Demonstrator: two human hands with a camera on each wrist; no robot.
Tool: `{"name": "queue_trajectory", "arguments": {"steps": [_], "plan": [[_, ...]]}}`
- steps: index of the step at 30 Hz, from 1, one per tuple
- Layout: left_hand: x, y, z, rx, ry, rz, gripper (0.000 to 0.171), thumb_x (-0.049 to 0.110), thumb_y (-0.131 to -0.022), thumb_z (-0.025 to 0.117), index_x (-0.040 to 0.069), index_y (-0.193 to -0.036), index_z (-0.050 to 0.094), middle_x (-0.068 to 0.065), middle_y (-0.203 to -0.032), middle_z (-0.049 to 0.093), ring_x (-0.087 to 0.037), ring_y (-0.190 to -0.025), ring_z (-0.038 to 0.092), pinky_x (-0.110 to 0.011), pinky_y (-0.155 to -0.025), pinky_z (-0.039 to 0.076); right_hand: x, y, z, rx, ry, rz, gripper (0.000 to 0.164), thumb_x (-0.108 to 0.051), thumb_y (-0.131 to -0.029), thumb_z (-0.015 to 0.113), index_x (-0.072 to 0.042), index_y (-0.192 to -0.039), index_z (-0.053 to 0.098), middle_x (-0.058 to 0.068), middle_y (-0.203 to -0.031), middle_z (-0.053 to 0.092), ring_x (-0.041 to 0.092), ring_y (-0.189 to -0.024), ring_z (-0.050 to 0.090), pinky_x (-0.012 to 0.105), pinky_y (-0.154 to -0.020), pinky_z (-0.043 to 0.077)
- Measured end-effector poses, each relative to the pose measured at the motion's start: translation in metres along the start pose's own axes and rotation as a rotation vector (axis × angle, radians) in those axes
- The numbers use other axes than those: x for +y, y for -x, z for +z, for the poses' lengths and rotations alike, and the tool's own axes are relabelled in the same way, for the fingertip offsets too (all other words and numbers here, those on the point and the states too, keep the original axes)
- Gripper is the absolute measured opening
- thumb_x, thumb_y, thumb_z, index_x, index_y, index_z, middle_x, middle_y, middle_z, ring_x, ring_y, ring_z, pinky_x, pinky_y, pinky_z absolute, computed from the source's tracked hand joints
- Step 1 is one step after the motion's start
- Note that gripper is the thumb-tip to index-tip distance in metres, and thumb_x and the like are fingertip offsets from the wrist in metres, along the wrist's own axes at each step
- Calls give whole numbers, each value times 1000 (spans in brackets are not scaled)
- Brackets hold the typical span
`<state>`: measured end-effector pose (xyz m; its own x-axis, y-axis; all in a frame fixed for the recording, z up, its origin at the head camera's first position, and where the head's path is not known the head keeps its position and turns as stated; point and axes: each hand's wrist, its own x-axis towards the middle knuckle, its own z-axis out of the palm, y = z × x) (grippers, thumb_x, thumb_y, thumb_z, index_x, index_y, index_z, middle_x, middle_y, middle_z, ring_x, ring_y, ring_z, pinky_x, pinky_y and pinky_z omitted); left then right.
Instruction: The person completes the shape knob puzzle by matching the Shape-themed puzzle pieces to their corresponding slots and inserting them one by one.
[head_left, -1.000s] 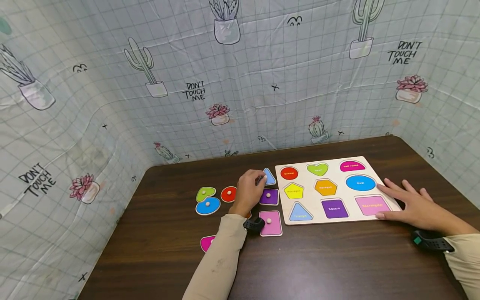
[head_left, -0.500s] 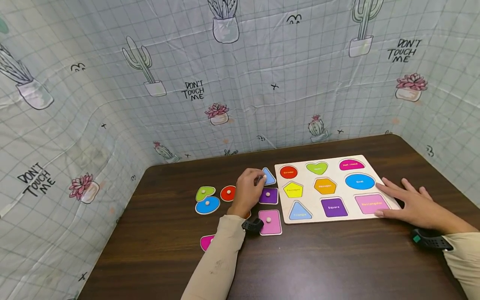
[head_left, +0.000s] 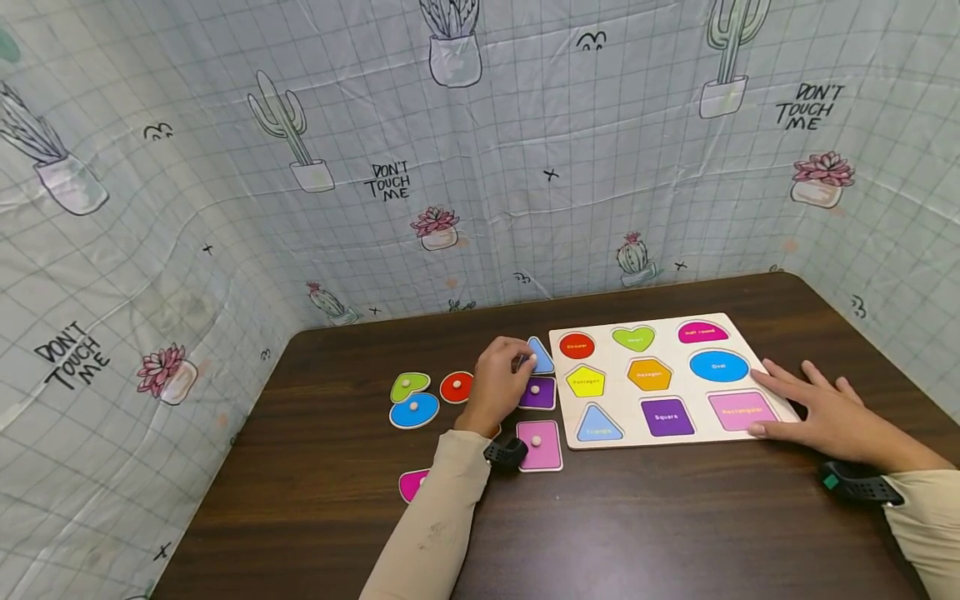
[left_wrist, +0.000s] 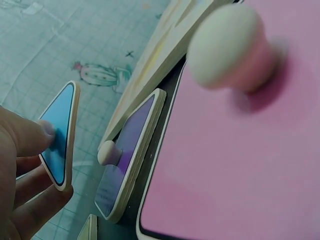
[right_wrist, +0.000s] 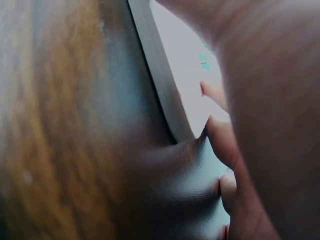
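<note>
My left hand (head_left: 495, 379) pinches a light-blue triangle puzzle piece (head_left: 543, 358), just left of the wooden shape board (head_left: 616, 377). In the left wrist view the thumb presses on the face of the triangle, fingers curl behind it, and the piece stands tilted up. A purple square piece (head_left: 546, 400) and a pink rectangle piece (head_left: 549, 457), both with round knobs, lie near that hand. My right hand (head_left: 840, 417) rests with spread fingers at the board's right edge. The board carries labelled coloured shapes, including a triangle at its near left.
Left of my left hand lie a red circle piece (head_left: 454, 388), a green heart piece (head_left: 403, 386) and a blue oval piece (head_left: 424, 412). A magenta piece (head_left: 410, 485) is partly hidden by the sleeve. A printed cloth (head_left: 495, 217) hangs behind the dark wooden table (head_left: 637, 517).
The triangle piece has shifted slightly toward the board and turned a little in my left fingers. My right hand stays at the board's right edge.
</note>
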<state>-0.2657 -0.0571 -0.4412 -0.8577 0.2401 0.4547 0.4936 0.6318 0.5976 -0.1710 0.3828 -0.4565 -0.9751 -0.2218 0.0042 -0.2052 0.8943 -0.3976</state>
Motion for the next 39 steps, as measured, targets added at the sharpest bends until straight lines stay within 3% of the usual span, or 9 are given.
{"name": "queue_trajectory", "arguments": {"steps": [12,19,32,39], "plan": [[6,1,2,-20,81,-33,14,15,-94,72,6,-103,76,-6,-109,64,-17,-95,66,-25,-86,54,-1,2,0,-7,-8,8,91,-51,-87,72,-4,-155,33,29,-159,20,67,-138,3,82,-99,-5],[15,5,1,-64,43,-53,18,22,-94,73,11,-109,75,-1,-112,64,-12,-96,65,-22,-84,54,2,0,1,4,5,6,91,-51,-86,73,-3,-153,36,30,-158,23,68,-137,6,84,-97,-1],[23,7,-7,-98,75,-15,16,20,-92,75,8,-103,77,-2,-109,66,-17,-97,66,-24,-85,54,0,-2,-1,4,0,3,92,-52,-84,75,-3,-153,37,30,-158,23,68,-137,6,84,-98,-1],[27,10,-9,-154,80,-8,14,18,-92,75,8,-100,77,-3,-112,66,-14,-99,64,-25,-88,54,-1,-1,0,2,2,6,91,-51,-85,74,-3,-153,37,30,-157,24,68,-137,7,84,-97,0]]}}
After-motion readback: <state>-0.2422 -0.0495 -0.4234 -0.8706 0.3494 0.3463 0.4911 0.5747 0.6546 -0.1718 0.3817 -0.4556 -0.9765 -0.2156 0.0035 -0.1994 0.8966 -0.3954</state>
